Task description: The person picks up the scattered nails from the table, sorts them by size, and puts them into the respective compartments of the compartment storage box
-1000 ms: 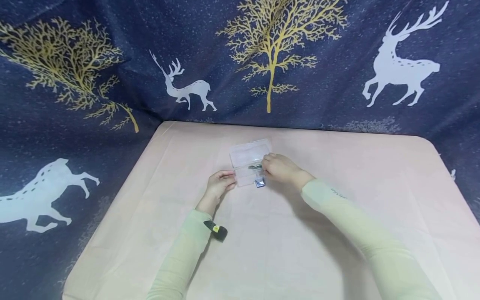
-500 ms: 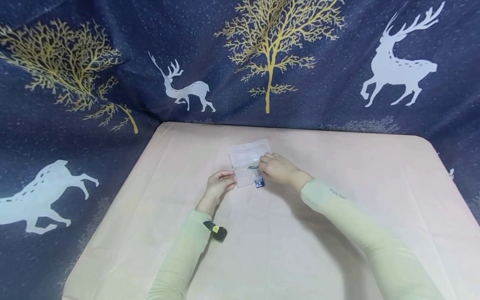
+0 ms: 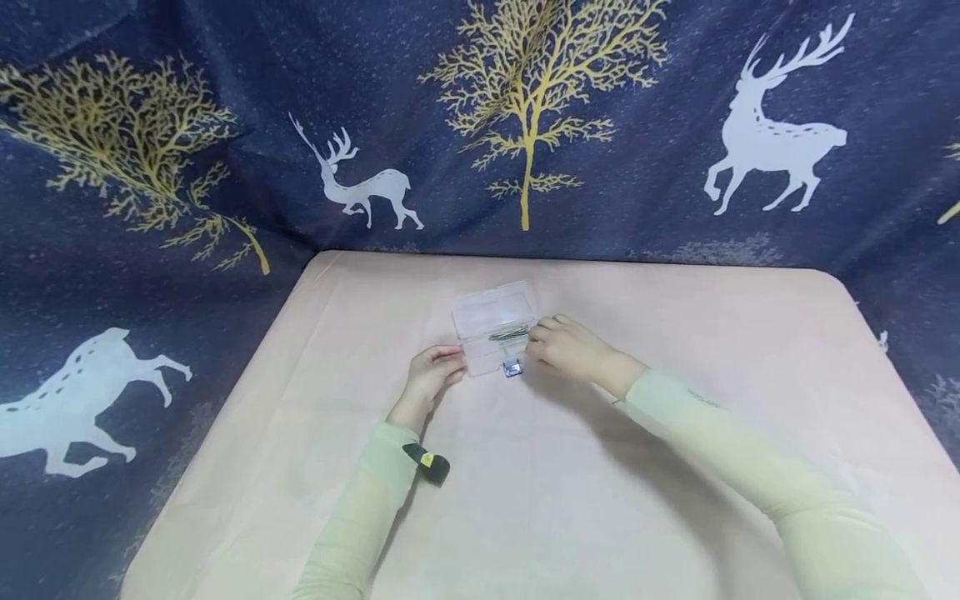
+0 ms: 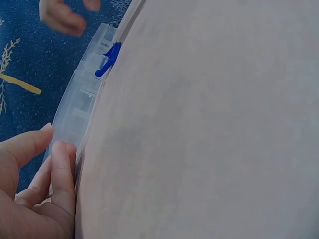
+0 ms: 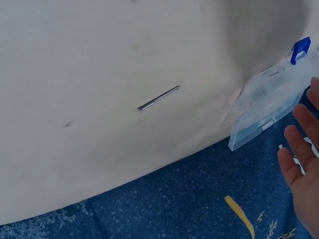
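My left hand (image 3: 435,375) pinches the left end of a clear plastic box (image 4: 75,109), thumb on one side and fingers on the other. The box's lid (image 3: 495,308) is raised, and a blue latch (image 4: 108,59) shows on its front. Inside the box lie several thin metal nails (image 3: 510,333). Beside the right end of the box is my right hand (image 3: 573,354), and its fingers (image 5: 299,142) look loosely bent with nothing seen in them. One nail (image 5: 159,98) lies on the table, apart from the box.
A pale pink cloth covers the table (image 3: 525,500). Behind it hangs a dark blue curtain (image 3: 637,183) with white deer and golden trees. A black strap (image 3: 427,462) sits on my left wrist.
My right hand has drawn slightly right from the nails, uncovering more of them. The left hand keeps its hold on the box. The head view has shifted a little.
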Tool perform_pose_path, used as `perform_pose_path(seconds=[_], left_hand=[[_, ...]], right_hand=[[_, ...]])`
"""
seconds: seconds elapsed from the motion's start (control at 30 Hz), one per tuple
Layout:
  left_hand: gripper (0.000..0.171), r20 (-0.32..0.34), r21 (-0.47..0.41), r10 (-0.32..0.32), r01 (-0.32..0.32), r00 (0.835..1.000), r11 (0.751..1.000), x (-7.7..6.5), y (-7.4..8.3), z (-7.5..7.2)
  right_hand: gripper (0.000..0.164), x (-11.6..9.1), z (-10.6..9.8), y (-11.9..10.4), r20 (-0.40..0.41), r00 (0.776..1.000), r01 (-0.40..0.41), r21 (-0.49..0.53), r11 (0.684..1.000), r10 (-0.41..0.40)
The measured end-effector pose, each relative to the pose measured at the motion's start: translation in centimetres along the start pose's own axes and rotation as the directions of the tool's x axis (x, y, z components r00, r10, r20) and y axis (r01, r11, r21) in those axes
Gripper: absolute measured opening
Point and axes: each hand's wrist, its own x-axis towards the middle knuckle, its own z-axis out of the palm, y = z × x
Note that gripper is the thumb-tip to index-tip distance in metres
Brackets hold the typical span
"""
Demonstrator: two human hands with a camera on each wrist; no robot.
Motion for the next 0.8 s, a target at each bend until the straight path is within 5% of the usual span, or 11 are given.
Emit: perform_pose_path(seconds=[0.37, 0.8], left_hand=[[0.03, 0.0, 0.002, -0.001, 0.001, 1.0, 1.0, -0.1, 0.1, -0.3], [0.029, 0.003, 0.024, 0.004, -0.004, 1.0, 1.0, -0.1, 0.1, 0.1]], right_hand=[[0.009, -3.9, -0.7, 0.1, -0.158, 0.985, 0.074, 0.001, 0.997, -0.073], [0.012, -8.7, -1.4, 0.1, -0.169, 0.985, 0.037, 0.04, 0.999, -0.029]])
